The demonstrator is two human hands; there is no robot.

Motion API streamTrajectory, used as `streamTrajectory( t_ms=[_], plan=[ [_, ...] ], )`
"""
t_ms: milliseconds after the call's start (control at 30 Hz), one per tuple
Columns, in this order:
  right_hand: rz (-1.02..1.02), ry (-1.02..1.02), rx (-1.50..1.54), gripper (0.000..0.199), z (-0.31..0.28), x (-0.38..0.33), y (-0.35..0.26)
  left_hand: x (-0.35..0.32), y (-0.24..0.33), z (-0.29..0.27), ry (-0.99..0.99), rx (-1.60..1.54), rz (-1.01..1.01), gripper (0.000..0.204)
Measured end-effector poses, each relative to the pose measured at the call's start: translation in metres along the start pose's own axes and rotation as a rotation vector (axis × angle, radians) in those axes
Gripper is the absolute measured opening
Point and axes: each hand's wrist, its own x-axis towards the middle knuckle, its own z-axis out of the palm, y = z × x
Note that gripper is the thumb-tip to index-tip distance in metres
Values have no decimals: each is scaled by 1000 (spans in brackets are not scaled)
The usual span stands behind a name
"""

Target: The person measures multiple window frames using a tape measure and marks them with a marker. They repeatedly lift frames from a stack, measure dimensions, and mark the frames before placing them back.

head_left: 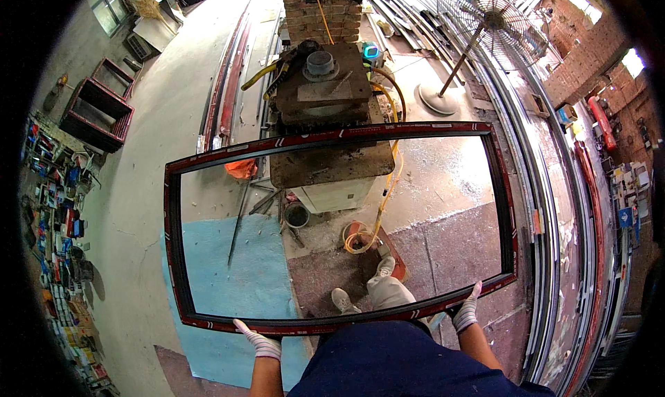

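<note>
Right now the person holds a big dark red frame (339, 224) level in front of the body, above the floor (173, 120). Both gloved hands grip its near rail: the left hand (258, 340) is curled round the rail toward the near left corner, and the right hand (467, 310) clasps it near the right corner, fingers pointing up along the edge. The frame's far rail hangs over the machine (322, 92) with its steel bench (332, 163); I can't tell if it touches. Through the opening show a blue sheet (235, 258), a coiled yellow hose (360, 239) and the person's shoes (360, 286). By my reckoning the frame is lifted and carried but not set down anywhere. A fan (485, 23) stands beyond.
</note>
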Motion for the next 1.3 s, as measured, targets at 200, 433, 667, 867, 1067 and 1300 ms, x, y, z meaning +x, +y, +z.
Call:
streamTrajectory(
  t_ms=[200,433,667,867,1067,1300],
  plan=[
    [-16,-37,2,129,0,-4,1,-11,2,5,1,36,-47,113],
    [22,-65,48,132,4,-5,-2,-15,2,7,73,47,-35,113],
    [2,-97,55,129,-1,3,1,-20,3,10,63,62,-25,112],
    [17,-82,42,128,6,-16,-4,-16,2,5,106,81,-36,115],
    [32,-75,32,127,3,-12,-2,-2,0,-4,92,105,-23,118],
    [21,-170,105,130,0,3,1,-6,0,-4,32,107,-36,117]
  ],
)
